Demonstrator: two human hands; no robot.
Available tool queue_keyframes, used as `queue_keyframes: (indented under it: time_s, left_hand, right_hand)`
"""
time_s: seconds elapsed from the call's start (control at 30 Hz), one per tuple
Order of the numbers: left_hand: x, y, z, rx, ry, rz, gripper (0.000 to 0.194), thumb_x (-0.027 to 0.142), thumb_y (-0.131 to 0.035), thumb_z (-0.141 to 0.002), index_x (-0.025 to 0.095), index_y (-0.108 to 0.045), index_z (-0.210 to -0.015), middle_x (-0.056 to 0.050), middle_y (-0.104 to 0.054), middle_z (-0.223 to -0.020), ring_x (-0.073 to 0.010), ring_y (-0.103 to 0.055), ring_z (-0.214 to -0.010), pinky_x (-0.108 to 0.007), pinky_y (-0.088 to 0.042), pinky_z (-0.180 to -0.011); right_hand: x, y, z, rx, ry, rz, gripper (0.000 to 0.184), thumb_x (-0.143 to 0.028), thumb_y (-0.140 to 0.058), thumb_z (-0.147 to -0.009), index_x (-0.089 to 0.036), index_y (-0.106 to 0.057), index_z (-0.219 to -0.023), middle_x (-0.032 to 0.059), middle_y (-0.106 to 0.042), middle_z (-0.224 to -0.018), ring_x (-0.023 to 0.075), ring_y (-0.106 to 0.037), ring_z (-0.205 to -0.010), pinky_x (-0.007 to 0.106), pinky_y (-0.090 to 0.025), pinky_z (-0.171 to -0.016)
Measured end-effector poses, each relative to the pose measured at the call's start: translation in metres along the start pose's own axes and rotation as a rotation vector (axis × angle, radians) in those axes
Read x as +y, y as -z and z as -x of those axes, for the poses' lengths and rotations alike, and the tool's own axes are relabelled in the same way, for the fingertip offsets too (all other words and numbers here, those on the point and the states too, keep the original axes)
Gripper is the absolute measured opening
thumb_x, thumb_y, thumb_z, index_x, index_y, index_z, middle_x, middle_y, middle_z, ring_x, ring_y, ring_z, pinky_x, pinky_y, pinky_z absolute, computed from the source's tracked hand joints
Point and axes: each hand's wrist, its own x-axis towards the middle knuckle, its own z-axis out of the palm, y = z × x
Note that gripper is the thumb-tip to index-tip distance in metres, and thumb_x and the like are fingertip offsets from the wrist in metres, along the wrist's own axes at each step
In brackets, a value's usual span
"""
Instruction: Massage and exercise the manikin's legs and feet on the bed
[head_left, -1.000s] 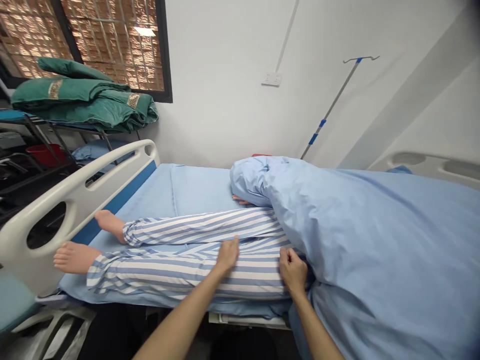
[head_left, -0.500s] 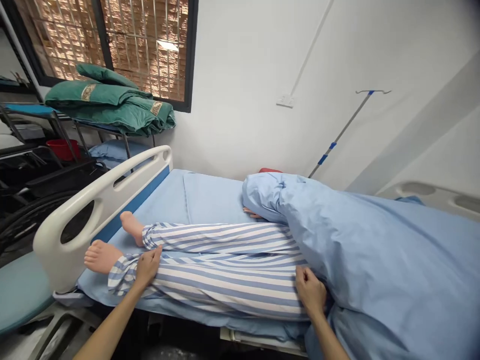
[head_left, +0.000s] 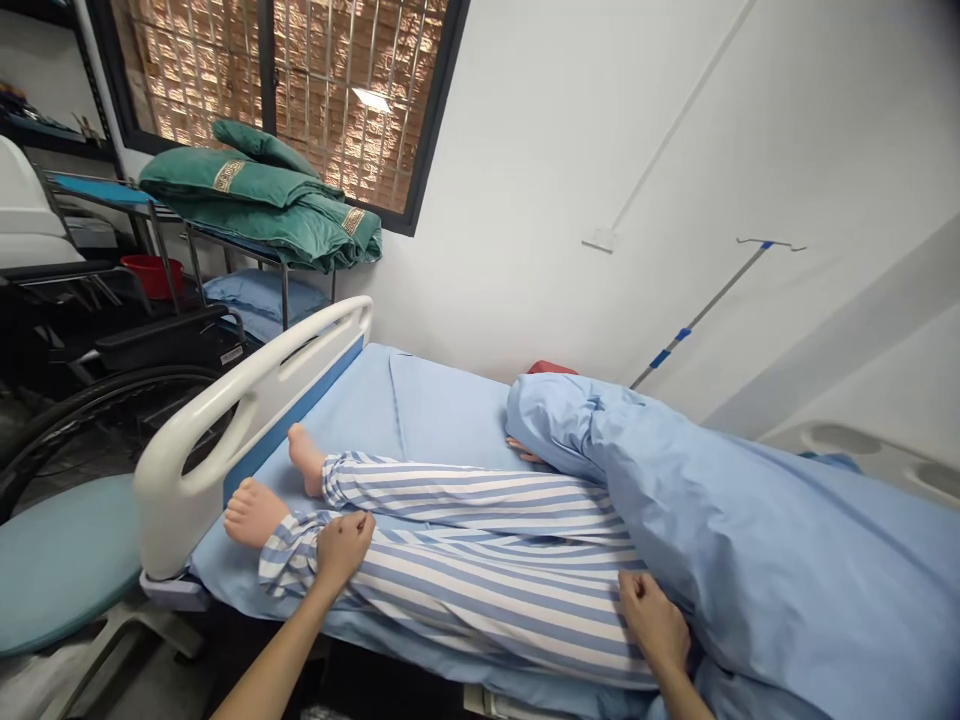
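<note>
A figure that looks like a care manikin lies on the bed, its legs in blue-and-white striped trousers (head_left: 480,580) and its bare feet (head_left: 256,512) towards the footboard. Curled into a fist, my left hand (head_left: 345,548) rests on the nearer lower leg, just above the ankle. My right hand (head_left: 654,622), closed too, lies on the upper part of the same leg, beside the edge of the light blue quilt (head_left: 720,530). No object shows in either fist. The quilt hides the figure's upper body; some fingers (head_left: 523,450) peek out under its far edge.
The white footboard (head_left: 187,450) bounds the bed on the left. Beyond it stand a wheelchair (head_left: 142,380), a teal stool seat (head_left: 67,560) and a rack with folded green bedding (head_left: 262,195). An IV pole (head_left: 712,300) leans in view by the wall.
The camera view has turned a little, so everything appears lower and further right. Both fists stay at about the same places on the leg.
</note>
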Motion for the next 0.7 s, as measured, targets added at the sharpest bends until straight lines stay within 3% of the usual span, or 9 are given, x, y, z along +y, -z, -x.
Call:
queue_keyframes:
  time_s: [0.13, 0.23, 0.37, 0.5, 0.6, 0.7]
  left_hand:
    - [0.000, 0.000, 0.001, 0.006, -0.032, -0.017, 0.034, 0.030, -0.037, -0.083, 0.020, -0.060, -0.061, -0.002, -0.066, -0.067, -0.0127, -0.055, -0.064, -0.025, -0.021, -0.057]
    - [0.001, 0.000, 0.001, -0.005, -0.028, -0.012, 0.031, 0.028, -0.038, -0.082, 0.019, -0.060, -0.062, -0.002, -0.066, -0.068, -0.0131, -0.056, -0.065, -0.025, -0.023, -0.057]
    - [0.002, -0.004, 0.005, 0.013, -0.026, 0.040, 0.032, 0.027, -0.037, -0.082, 0.019, -0.059, -0.060, -0.002, -0.064, -0.065, -0.0127, -0.056, -0.066, -0.024, -0.026, -0.058]
    - [0.001, -0.008, 0.013, 0.042, -0.054, 0.120, 0.029, 0.026, -0.039, -0.080, 0.020, -0.059, -0.060, -0.003, -0.062, -0.065, -0.0146, -0.057, -0.068, -0.025, -0.032, -0.063]
    - [-0.001, -0.009, 0.020, 0.033, -0.030, 0.276, 0.026, 0.026, -0.040, -0.078, 0.020, -0.060, -0.063, -0.006, -0.063, -0.068, -0.0181, -0.057, -0.072, -0.029, -0.037, -0.066]
    - [-0.004, -0.012, 0.024, 0.003, 0.077, 0.628, 0.023, 0.027, -0.041, -0.075, 0.021, -0.057, -0.059, -0.006, -0.062, -0.065, -0.0194, -0.057, -0.066, -0.031, -0.042, -0.062]
  right_hand:
    - [-0.026, -0.002, 0.000, -0.041, 0.052, 0.035, 0.029, -0.039, -0.031, -0.082, -0.024, -0.045, -0.062, 0.0079, -0.059, -0.059, 0.0231, -0.056, -0.055, 0.030, -0.034, -0.052]
    - [-0.084, -0.008, 0.011, -0.012, 0.301, -0.031, 0.021, -0.034, -0.035, -0.080, -0.022, -0.047, -0.068, 0.0073, -0.061, -0.071, 0.0215, -0.058, -0.066, 0.030, -0.037, -0.058]
    - [-0.218, -0.014, 0.052, -0.037, 0.738, -0.258, 0.016, -0.029, -0.041, -0.077, -0.019, -0.051, -0.085, 0.0068, -0.059, -0.082, 0.0190, -0.057, -0.078, 0.029, -0.042, -0.070]
    - [-0.370, -0.012, 0.116, -0.127, 1.096, -0.472, 0.039, -0.026, -0.048, -0.073, -0.016, -0.046, -0.111, 0.0105, -0.055, -0.108, 0.0200, -0.050, -0.101, 0.032, -0.039, -0.088]
    - [-0.459, -0.013, 0.160, -0.210, 1.232, -0.575, 0.059, -0.028, -0.054, -0.070, -0.013, -0.037, -0.124, 0.0134, -0.047, -0.122, 0.0223, -0.043, -0.112, 0.035, -0.034, -0.096]
    - [-0.513, -0.026, 0.187, -0.295, 1.211, -0.654, 0.072, -0.027, -0.058, -0.065, -0.015, -0.030, -0.129, 0.0124, -0.042, -0.128, 0.0246, -0.040, -0.116, 0.038, -0.033, -0.096]
